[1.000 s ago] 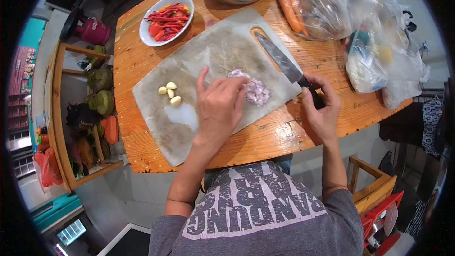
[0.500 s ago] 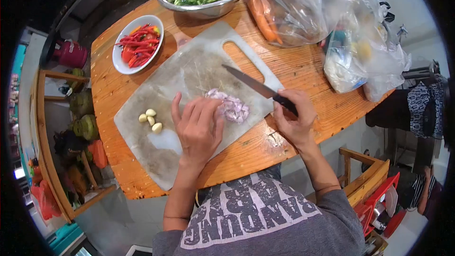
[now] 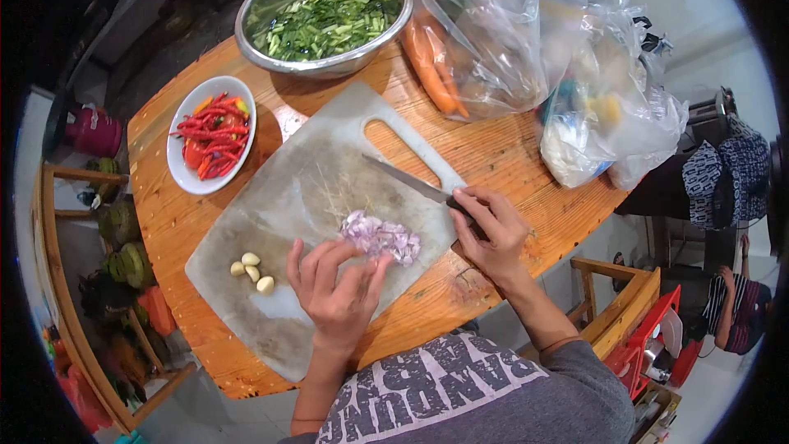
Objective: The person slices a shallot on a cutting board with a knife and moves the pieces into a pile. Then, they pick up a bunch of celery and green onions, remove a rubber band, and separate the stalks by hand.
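Note:
Chopped purple shallots (image 3: 394, 240) lie in a loose pile on a worn white cutting board (image 3: 300, 189). My left hand (image 3: 339, 296) is at the near left side of the pile, fingers apart and curled a little, holding nothing visible. In my right hand (image 3: 496, 238) is the black handle of a kitchen knife (image 3: 409, 181). Its blade rests low over the board, beyond the pile, pointing up and left toward the handle slot. Several peeled garlic cloves (image 3: 265, 284) sit on the board's left part.
A white bowl (image 3: 177, 166) of red chillies and tomato stands left of the board. Behind are a steel bowl (image 3: 245, 33) of cut greens in water and plastic bags (image 3: 501, 57), one with carrots (image 3: 431, 62). Another person (image 3: 731, 308) is at the far right.
The camera view has tilted, so the table sits lower in it. My left hand has drawn back from over the shallots, uncovering more of the pile. The knife stays in my right hand.

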`<action>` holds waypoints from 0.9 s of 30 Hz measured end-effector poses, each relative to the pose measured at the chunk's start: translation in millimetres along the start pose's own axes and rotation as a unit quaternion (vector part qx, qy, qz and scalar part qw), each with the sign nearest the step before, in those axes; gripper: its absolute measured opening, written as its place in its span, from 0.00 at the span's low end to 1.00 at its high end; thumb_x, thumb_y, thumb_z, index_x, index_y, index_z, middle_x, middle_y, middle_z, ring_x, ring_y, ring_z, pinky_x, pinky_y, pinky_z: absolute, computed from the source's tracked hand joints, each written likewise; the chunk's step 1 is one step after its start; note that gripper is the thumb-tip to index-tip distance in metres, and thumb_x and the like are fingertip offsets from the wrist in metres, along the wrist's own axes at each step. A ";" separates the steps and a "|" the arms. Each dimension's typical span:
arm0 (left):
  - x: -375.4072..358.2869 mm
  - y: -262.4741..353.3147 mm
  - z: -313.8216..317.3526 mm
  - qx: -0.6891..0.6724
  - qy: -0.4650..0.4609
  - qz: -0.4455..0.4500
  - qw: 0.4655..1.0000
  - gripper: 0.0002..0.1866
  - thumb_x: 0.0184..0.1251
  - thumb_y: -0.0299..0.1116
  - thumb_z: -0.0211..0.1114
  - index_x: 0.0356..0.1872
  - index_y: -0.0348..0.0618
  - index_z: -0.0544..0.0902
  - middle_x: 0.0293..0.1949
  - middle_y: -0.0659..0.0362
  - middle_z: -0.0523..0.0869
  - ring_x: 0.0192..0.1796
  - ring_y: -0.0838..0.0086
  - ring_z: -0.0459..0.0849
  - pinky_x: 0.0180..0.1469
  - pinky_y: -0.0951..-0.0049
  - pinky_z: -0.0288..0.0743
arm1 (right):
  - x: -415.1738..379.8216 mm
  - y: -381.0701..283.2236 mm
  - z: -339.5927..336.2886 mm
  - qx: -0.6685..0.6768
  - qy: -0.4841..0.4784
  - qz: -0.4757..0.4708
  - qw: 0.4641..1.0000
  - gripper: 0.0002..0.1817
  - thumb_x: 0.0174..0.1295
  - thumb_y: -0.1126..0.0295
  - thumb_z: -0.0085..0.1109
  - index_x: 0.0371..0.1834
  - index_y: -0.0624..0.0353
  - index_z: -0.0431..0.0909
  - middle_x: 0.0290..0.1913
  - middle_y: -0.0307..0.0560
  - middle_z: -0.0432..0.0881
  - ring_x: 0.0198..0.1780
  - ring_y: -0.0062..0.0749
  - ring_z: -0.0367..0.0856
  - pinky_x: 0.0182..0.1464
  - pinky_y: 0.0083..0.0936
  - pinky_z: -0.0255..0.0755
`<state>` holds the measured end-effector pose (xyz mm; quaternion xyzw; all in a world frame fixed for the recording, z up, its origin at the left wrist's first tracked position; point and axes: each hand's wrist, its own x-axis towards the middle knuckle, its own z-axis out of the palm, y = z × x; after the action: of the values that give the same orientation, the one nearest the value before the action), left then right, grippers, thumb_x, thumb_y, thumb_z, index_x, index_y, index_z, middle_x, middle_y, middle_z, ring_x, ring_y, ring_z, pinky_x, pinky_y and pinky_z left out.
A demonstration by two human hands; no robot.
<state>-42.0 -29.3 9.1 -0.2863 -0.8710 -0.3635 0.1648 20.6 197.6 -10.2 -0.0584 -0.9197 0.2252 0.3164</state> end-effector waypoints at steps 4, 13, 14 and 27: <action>-0.9 -0.5 -1.3 -0.012 -0.033 0.001 0.999 0.10 0.52 0.30 0.80 0.28 0.48 0.85 0.34 0.62 0.85 0.47 0.65 0.84 0.73 0.47 0.61 | 4.0 -0.9 -1.9 -0.031 -0.008 -0.005 0.999 0.18 0.50 0.75 0.76 0.46 0.56 0.90 0.43 0.42 0.87 0.38 0.33 0.83 0.38 0.26 0.77; 1.7 0.7 3.7 -0.015 -0.034 -0.021 0.999 0.07 0.57 0.27 0.73 0.28 0.46 0.80 0.32 0.60 0.84 0.45 0.62 0.84 0.74 0.46 0.61 | 1.8 2.9 -10.0 -0.041 0.010 -0.018 0.999 0.15 0.49 0.75 0.73 0.42 0.50 0.90 0.40 0.35 0.87 0.40 0.32 0.80 0.57 0.40 0.71; 2.6 2.4 1.9 -0.020 -0.041 -0.021 0.999 0.08 0.57 0.26 0.72 0.27 0.47 0.79 0.32 0.61 0.84 0.44 0.62 0.84 0.73 0.46 0.61 | 0.6 2.4 -13.4 -0.048 0.008 -0.014 0.999 0.14 0.49 0.74 0.73 0.41 0.49 0.90 0.40 0.33 0.87 0.41 0.31 0.80 0.61 0.42 0.68; -16.7 -9.3 10.8 -0.076 0.001 -0.049 0.996 0.17 0.56 0.18 0.69 0.43 0.49 0.74 0.35 0.63 0.82 0.41 0.65 0.84 0.73 0.45 0.60 | -5.6 4.2 -17.1 -0.016 0.041 0.020 0.999 0.10 0.52 0.71 0.70 0.38 0.45 0.89 0.38 0.30 0.86 0.41 0.27 0.79 0.69 0.44 0.54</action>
<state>-35.6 -33.1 -11.6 -0.2544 -0.8539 -0.4363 0.1256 35.3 206.4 -3.3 -0.0906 -0.9082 0.2140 0.3482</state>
